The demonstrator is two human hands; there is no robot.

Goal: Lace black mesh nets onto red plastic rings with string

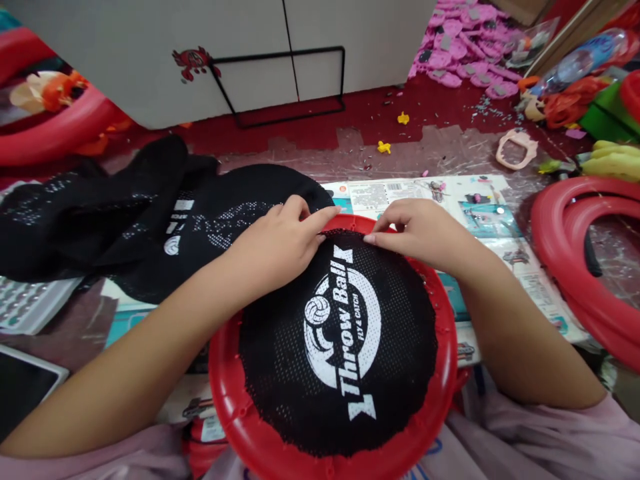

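A round black mesh fabric [280,360] with a white "Throw Ball" print lies across a red plastic ring [227,400], close to my body. At the ring's far side, my left hand [287,243] has its fingers bent and pressed onto the mesh edge, the thumb side toward the rim. A little to the right, my right hand [420,233] pinches the same edge between thumb and curled fingers. Part of the far rim shows red between the two hands. Small pegs along the ring catch the mesh edge around its sides and front.
More black mesh discs [145,220] are heaped at left, near a white tray [45,300] and a dark-screened device [25,380]. Red rings [565,267] stack at right. Behind stand a white panel [250,40], a black wire frame [343,80] and pink pieces [460,40].
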